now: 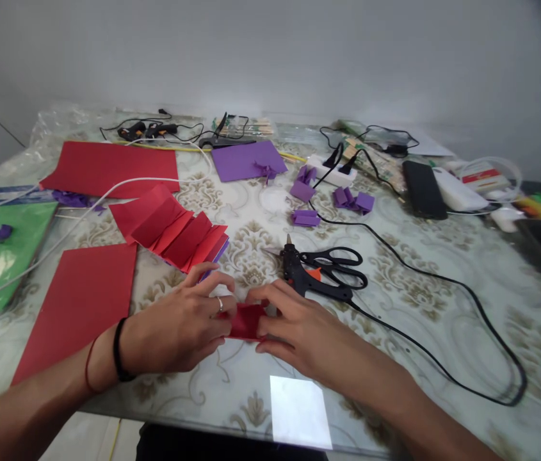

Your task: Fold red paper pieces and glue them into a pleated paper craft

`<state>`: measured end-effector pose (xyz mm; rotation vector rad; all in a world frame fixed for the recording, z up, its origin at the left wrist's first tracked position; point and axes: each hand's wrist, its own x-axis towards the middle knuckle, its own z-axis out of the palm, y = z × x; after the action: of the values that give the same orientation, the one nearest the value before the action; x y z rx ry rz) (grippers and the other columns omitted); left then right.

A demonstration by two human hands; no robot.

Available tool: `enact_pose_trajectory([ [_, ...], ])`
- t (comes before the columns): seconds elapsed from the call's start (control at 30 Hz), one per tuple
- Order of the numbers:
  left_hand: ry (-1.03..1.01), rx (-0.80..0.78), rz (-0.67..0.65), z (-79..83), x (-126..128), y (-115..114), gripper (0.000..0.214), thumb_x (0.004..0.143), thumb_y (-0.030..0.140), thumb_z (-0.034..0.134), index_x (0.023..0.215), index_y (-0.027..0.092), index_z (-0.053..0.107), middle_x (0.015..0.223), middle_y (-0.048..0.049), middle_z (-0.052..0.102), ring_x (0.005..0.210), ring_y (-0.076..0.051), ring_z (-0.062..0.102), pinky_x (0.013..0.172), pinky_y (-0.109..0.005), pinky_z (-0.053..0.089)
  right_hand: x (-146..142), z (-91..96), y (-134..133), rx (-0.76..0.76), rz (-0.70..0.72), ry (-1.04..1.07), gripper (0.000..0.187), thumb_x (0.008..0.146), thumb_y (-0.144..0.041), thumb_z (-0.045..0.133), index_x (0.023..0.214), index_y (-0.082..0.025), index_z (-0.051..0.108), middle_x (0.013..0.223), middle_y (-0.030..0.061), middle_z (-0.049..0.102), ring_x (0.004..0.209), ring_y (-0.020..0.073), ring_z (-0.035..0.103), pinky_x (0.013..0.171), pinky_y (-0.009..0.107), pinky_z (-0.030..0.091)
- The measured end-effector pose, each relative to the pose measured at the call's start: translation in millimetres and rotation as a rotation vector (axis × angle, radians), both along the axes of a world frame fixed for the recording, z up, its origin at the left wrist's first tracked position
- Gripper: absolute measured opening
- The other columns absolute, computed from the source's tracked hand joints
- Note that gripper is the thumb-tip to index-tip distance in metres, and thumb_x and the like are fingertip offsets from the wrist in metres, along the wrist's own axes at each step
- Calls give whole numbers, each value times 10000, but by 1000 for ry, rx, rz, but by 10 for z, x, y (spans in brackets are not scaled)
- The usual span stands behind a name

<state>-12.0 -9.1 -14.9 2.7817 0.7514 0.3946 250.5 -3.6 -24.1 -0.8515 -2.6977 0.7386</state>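
Note:
Between my two hands lies a small folded piece of red paper (245,322), low over the patterned table. My left hand (191,320), with a ring and a black wristband, has its fingers closed on the paper's left end. At the right end, my right hand (292,320) grips it with bent fingers. Part of the paper is hidden under the fingers. Just beyond my left hand sits a stack of creased red paper strips (174,230), with some purple underneath. A black glue gun (299,269) rests beyond my right hand, against black-handled scissors (337,262).
Red sheets (82,288) and a green pack (6,256) lie at left. Folded purple pieces (305,218) are near a white power strip (332,171). The glue gun's black cord (472,301) loops across the right side. A white cable (107,192) crosses the left. Phones (424,189) lie far right.

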Motion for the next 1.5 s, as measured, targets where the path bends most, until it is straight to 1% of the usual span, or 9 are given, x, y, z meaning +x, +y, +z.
enact_pose_trajectory([
  [0.3,37,6,-35,-29,37,-15,164,933,106,696,803,201,664,914,-18,713,1189,-270,555,1201,-514,309,-15,-32,-9,17,6,-24,86,965,-231,763,892,-189,749,1261,94,665,1173,277,615,963,485,600],
  [0.5,85,33,-2,-49,10,-16,154,966,116,648,873,231,690,1069,-48,737,1268,-321,526,1119,-547,357,-44,-27,-21,67,-29,-30,69,931,-195,794,898,-179,736,1265,105,682,1143,291,646,947,480,623],
  [0.63,106,31,25,-45,-4,-29,142,980,147,641,902,251,698,964,-69,740,1352,-358,485,1109,-593,347,-52,-7,-28,117,-27,6,30,940,-140,761,955,-159,743,1294,111,684,1148,297,627,973,487,619],
  [0.8,79,29,19,-26,-2,-32,131,976,147,650,888,233,696,1299,-68,717,1382,-330,479,1132,-551,357,-25,-23,-28,70,18,13,51,981,-183,719,938,-170,743,1162,80,708,1095,279,613,960,481,602],
  [0.87,78,20,10,-25,-3,-34,121,967,143,658,897,230,704,1355,-61,699,1390,-333,476,1143,-553,354,-18,-28,-29,44,18,-7,81,995,-213,708,941,-178,757,1165,86,700,1096,276,613,950,476,597],
  [1.03,107,-6,7,-39,-4,-37,121,972,148,650,899,222,712,1323,-83,713,1414,-351,469,1148,-574,372,-31,-3,-24,33,7,-72,120,1004,-249,696,954,-201,794,1224,110,679,1126,297,608,962,517,585],
  [1.2,105,-3,2,-51,0,-35,91,947,161,684,887,224,708,1165,-85,738,1361,-347,498,1133,-574,381,-43,19,-20,39,15,-97,149,1012,-258,681,928,-194,787,1215,119,680,1139,313,611,959,534,585],
  [1.33,92,10,12,-69,2,-34,137,979,187,673,844,206,686,1086,-85,726,1235,-309,568,1114,-533,410,-35,9,-27,48,15,-104,161,1006,-265,691,887,-186,764,1203,124,682,1118,313,619,938,525,591],
  [1.5,67,-5,21,-102,5,-28,114,1017,195,639,929,191,710,1037,-88,701,1128,-278,612,1049,-479,478,-27,9,-23,63,6,-80,195,1007,-293,693,857,-181,749,1221,134,680,1122,318,621,932,517,591],
])
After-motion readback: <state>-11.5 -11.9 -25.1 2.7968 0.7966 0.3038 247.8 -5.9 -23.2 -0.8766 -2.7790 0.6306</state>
